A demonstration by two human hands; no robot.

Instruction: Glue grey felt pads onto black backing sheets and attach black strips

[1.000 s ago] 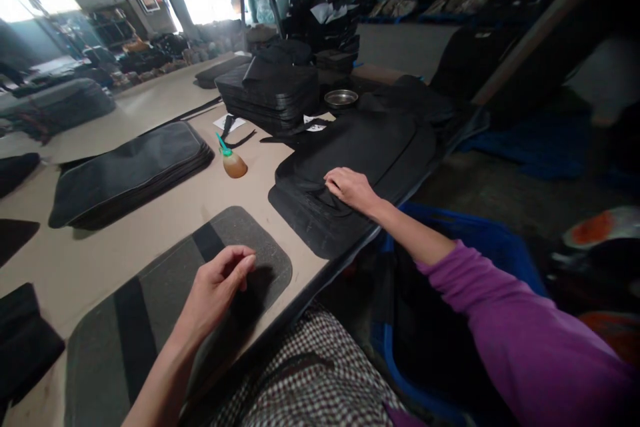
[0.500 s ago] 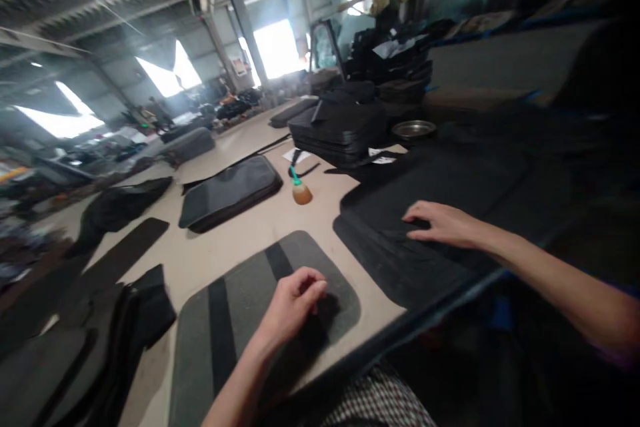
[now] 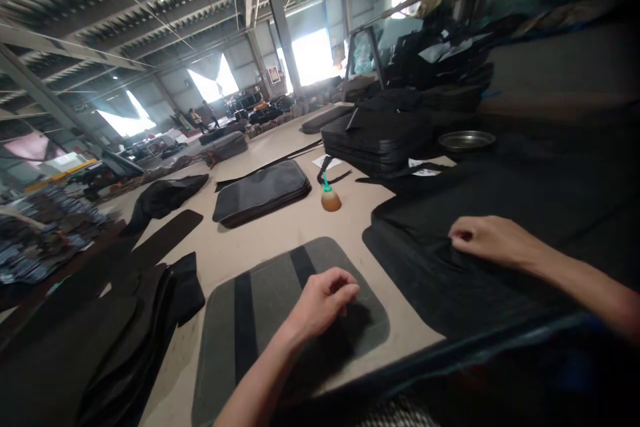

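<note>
My right hand [image 3: 487, 240] is pinched on the dark sheet of black fabric [image 3: 415, 267], which puckers into folds at the fingertips. My left hand [image 3: 325, 300] hovers above a rounded grey-green panel [image 3: 275, 300] with two black strips across it. Its fingers are curled in toward the thumb, and nothing shows between them. Beyond the panel stands a small squeeze bottle [image 3: 331, 200] with amber liquid and a green nozzle. The panel lies flat on the beige tabletop [image 3: 240, 250].
A stack of dark rounded panels [image 3: 263, 190] lies past the left hand, with a taller black stack [image 3: 375, 140] behind the bottle. A metal dish [image 3: 467, 141] sits at the right. Black pieces [image 3: 115, 340] pile at the left. The table edge [image 3: 400, 360] runs close in front of me.
My right hand's fingers were apart over the black fabric and are now closed on it. The view has turned left; my left hand stays curled over the panel.
</note>
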